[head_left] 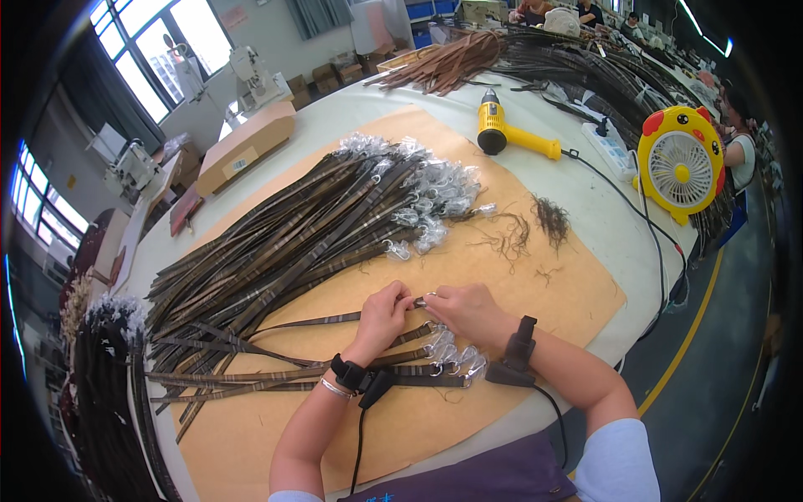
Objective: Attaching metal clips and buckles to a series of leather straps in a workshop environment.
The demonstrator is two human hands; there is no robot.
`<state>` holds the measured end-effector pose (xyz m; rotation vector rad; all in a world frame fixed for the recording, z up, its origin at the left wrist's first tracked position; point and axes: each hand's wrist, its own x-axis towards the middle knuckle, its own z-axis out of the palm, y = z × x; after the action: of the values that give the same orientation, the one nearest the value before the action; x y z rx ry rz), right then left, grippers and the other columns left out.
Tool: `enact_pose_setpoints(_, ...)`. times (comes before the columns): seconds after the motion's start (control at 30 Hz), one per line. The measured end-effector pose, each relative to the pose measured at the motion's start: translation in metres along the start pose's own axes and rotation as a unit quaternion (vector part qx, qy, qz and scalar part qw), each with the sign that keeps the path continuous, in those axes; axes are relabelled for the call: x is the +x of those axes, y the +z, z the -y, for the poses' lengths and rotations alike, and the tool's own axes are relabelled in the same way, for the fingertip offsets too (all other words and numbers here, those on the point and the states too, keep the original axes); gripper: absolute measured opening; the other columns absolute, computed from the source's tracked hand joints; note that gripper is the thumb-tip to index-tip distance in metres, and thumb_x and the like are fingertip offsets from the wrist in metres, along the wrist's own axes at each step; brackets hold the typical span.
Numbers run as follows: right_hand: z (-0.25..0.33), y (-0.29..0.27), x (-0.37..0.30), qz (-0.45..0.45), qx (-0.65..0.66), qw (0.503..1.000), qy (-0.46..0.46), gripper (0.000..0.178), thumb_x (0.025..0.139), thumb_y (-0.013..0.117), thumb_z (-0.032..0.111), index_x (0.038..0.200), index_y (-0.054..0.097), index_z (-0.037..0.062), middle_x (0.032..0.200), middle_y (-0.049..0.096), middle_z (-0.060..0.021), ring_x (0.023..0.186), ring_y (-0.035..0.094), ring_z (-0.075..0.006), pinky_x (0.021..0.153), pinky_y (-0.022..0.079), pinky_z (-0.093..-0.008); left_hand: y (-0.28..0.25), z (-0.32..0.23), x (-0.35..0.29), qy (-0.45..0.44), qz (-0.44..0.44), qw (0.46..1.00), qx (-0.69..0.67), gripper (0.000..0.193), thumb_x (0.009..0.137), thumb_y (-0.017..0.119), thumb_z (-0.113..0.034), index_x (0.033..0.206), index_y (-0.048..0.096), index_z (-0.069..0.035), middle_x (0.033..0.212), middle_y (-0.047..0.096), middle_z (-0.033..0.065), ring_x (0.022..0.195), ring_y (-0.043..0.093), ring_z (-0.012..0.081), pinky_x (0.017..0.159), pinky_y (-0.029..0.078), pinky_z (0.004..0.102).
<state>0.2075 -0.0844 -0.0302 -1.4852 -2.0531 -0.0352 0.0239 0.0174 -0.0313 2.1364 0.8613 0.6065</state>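
Observation:
A narrow dark striped strap [322, 320] runs across the brown paper to my hands. My left hand [387, 314] is closed, pinching this strap close to its end. Just beside it, my right hand [470, 315] is closed on the same strap end; the fingers hide most of what lies there. Several more straps [406, 379] lie below my hands, their metal clasps wrapped in clear plastic [456, 356]. Farther off rests a large bundle of similar straps [268, 222], with plastic-wrapped clasps [439, 194] gathered at its right end.
Brown paper [552, 301] covers the white table [627, 243]. Dark thread scraps [550, 219] lie right of the bundle. A yellow heat gun [519, 138], power strip [611, 151] and yellow fan [682, 163] stand at the right, cords trailing. Dark straps [100, 393] hang at the left edge.

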Motion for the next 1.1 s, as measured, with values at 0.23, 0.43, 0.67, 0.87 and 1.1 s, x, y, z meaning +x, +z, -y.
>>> enact_pose_setpoints(0.23, -0.007, -0.001, -0.004, -0.011, 0.123, 0.978, 0.165, 0.024, 0.095, 0.061, 0.033, 0.099, 0.074, 0.0127, 0.082, 0.071, -0.0084, 0.077, 0.069, -0.0306, 0.067, 0.054, -0.0421, -0.036, 0.000, 0.029, -0.022, -0.065, 0.980, -0.189, 0.009, 0.094, 0.063, -0.006, 0.100, 0.061, 0.000, 0.086, 0.070, 0.0070, 0.074, 0.066, 0.0178, 0.068, 0.052, 0.0288)
enact_pose_setpoints(0.43, -0.008, -0.027, 0.002, 0.134, 0.184, 0.964, 0.137, 0.033, 0.092, 0.067, 0.039, 0.104, 0.074, 0.0091, 0.087, 0.072, -0.0121, 0.080, 0.069, -0.0298, 0.073, 0.054, -0.0378, -0.060, 0.004, 0.025, 0.230, 0.040, 0.952, 0.200, 0.052, 0.086, 0.071, -0.007, 0.135, 0.053, -0.010, 0.108, 0.064, 0.0139, 0.101, 0.064, 0.0326, 0.089, 0.052, 0.0406)
enact_pose_setpoints(0.67, -0.020, -0.022, 0.012, 0.142, 0.324, 0.908, 0.223, 0.027, 0.099, 0.061, 0.028, 0.113, 0.069, 0.0061, 0.078, 0.066, -0.0062, 0.075, 0.064, -0.0151, 0.070, 0.052, -0.0300, -0.073, -0.016, -0.001, 0.014, 0.344, 0.922, 0.179, 0.017, 0.086, 0.071, -0.017, 0.101, 0.070, -0.010, 0.100, 0.067, 0.0099, 0.086, 0.068, 0.0290, 0.075, 0.054, 0.0387)
enact_pose_setpoints(0.87, -0.022, 0.039, 0.049, 0.119, 0.543, 0.805, 0.207, 0.027, 0.107, 0.047, 0.026, 0.120, 0.058, 0.0048, 0.103, 0.061, -0.0051, 0.094, 0.060, -0.0125, 0.083, 0.053, -0.0305, -0.100, 0.021, 0.047, 0.111, -0.145, 0.930, 0.318, 0.021, 0.085, 0.073, -0.016, 0.104, 0.068, -0.007, 0.102, 0.065, 0.0075, 0.090, 0.066, 0.0275, 0.076, 0.054, 0.0377)
enact_pose_setpoints(1.1, -0.046, -0.012, 0.035, 0.049, 0.423, 0.806, 0.411, 0.026, 0.106, 0.046, 0.023, 0.116, 0.056, 0.0015, 0.103, 0.060, -0.0078, 0.098, 0.057, -0.0149, 0.082, 0.047, -0.0332, -0.113, 0.060, 0.052, 0.108, -0.175, 0.901, 0.381, 0.013, 0.085, 0.070, -0.010, 0.095, 0.063, -0.009, 0.094, 0.060, 0.0060, 0.091, 0.062, 0.0274, 0.077, 0.050, 0.0397)
